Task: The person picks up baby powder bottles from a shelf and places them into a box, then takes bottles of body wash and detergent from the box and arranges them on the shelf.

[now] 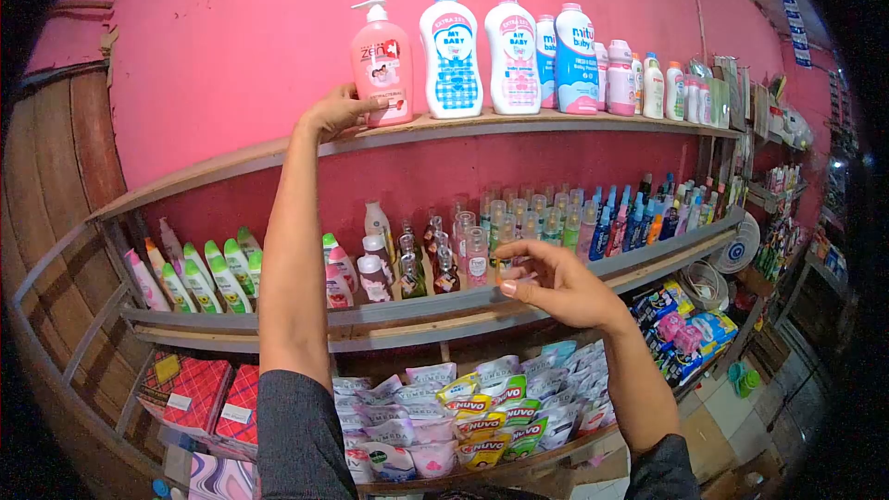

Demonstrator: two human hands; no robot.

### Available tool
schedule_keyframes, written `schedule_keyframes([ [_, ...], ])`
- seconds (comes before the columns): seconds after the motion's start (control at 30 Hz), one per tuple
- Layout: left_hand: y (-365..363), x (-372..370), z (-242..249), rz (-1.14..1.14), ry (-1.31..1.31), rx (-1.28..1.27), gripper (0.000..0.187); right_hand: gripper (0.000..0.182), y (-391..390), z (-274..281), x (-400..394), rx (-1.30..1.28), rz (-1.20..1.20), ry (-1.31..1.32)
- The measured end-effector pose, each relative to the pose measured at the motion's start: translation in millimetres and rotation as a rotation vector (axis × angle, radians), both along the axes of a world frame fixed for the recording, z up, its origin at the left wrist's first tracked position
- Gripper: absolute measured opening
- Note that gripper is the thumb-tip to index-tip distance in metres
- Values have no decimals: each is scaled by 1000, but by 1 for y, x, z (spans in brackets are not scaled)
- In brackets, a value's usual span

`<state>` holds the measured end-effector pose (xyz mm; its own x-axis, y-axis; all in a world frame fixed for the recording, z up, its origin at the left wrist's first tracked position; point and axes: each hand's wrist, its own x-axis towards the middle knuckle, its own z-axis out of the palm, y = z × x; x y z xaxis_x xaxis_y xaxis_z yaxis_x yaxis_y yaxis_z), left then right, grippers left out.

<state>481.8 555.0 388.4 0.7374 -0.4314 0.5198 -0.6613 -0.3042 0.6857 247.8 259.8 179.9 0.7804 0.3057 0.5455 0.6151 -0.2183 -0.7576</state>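
At the left end of the top shelf, my left hand [341,115] grips the base of a pink pump bottle [383,69] labelled "zen", with the thumb across its front. The bottle stands upright with a white pump head. Beside it are a white baby powder bottle with a blue cap [452,56] and another with a pink cap [514,56]. Lower down, my right hand [565,287] hovers before the middle shelf, fingers loosely curled and thumb apart, with nothing visible in it. Behind its fingertips are small clear bottles [477,255].
Blue and white powder bottles [578,65] continue along the top shelf [519,127]. Green-capped bottles [227,278] stand at the middle shelf's left. Refill pouches [482,421] fill the lower shelf, with red patterned boxes [190,398] to the left. A white fan [738,245] is at right.
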Motion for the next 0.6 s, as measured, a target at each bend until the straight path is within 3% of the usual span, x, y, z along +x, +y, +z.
schedule_keyframes([
  [0.6,1,5,-7,53,-59,-53,47,44,-77,-108,-55,164,-178,335],
])
